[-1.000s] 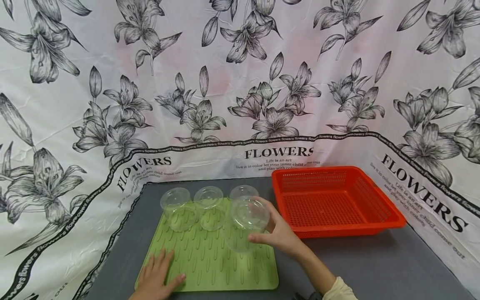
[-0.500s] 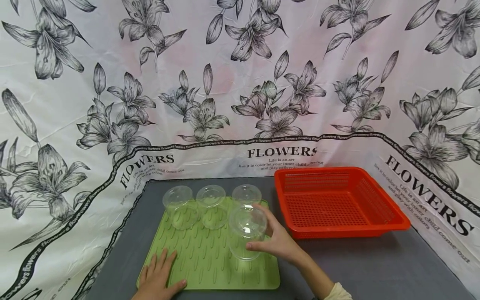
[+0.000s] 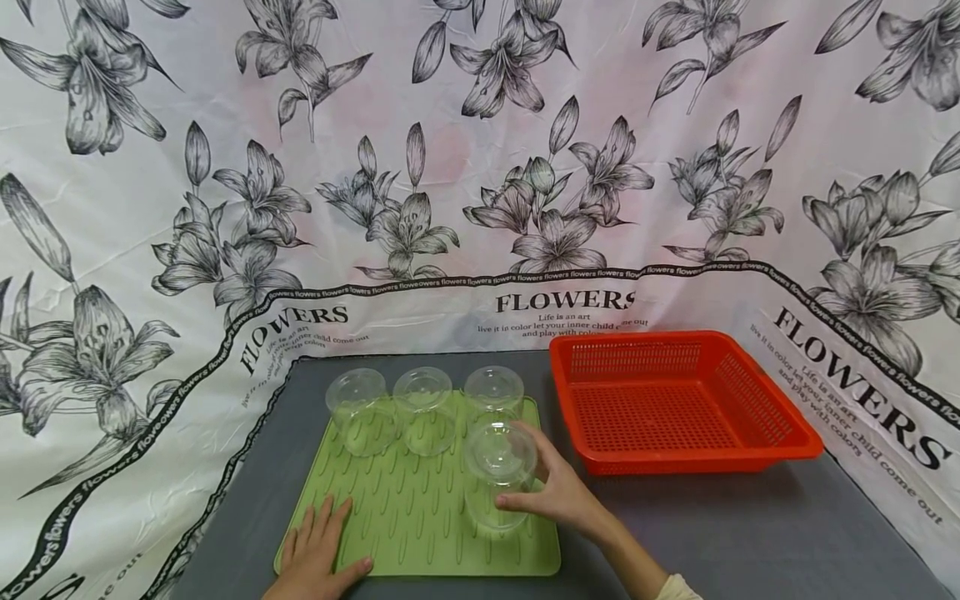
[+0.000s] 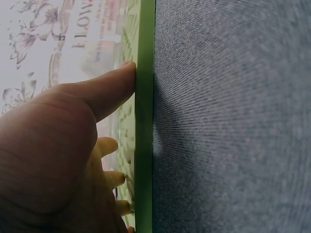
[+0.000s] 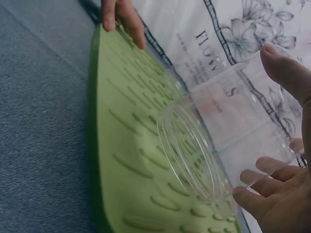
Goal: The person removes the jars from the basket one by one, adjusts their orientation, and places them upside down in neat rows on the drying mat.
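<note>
My right hand (image 3: pixel 555 492) holds a clear plastic jar (image 3: pixel 500 471) between thumb and fingers over the right front part of a green ridged mat (image 3: pixel 405 533). In the right wrist view the jar (image 5: pixel 233 116) is upside down, its threaded rim toward the mat and slightly tilted; whether the rim touches cannot be told. Three similar clear jars stand along the mat's back: one on the left (image 3: pixel 362 417), one in the middle (image 3: pixel 424 417) and one on the right (image 3: pixel 493 392). My left hand (image 3: pixel 315 550) rests on the mat's front left corner with fingers spread.
To the right of the mat a red perforated plastic basket (image 3: pixel 693 458) sits on the grey tabletop (image 3: pixel 675 533). A white curtain (image 3: pixel 420 321) with a flower print rises behind and at both sides of the table.
My right hand has brought the jar down and nearer to me, away from the back right jar. My left hand stays on the mat. The view has shifted a little.
</note>
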A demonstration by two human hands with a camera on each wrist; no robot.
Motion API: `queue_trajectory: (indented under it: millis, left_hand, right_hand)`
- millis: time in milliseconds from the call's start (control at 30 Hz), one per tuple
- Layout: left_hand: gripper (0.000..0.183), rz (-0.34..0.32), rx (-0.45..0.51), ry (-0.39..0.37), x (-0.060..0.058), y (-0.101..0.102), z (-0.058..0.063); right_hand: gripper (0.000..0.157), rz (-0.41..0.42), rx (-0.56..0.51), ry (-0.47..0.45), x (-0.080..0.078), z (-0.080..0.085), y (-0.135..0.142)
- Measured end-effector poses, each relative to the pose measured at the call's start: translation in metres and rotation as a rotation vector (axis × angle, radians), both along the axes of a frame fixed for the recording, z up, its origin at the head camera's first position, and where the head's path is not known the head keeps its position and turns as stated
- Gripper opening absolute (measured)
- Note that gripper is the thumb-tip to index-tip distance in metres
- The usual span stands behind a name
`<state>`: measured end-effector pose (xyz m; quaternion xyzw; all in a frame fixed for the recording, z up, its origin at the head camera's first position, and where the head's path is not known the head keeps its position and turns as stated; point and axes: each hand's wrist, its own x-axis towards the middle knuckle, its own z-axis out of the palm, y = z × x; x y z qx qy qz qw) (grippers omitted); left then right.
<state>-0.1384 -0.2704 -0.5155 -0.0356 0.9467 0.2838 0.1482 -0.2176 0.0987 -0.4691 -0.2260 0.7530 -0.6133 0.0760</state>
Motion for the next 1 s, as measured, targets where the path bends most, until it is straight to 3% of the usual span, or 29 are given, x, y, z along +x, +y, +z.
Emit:
queue_trajectory:
  millis: [233, 1000]
  left_hand:
    - [0.099, -0.005, 0.017, 0.0, 0.001, 0.001, 0.0]
    - [0.096, -0.01, 0.027, 0.02, 0.004, 0.002, 0.0]
  right_hand:
    - [0.101, -0.015, 0.01, -0.011, 0.002, -0.012, 0.0]
    - [0.105, -0.027, 0.048, 0.018, 0.003, -0.017, -0.001]
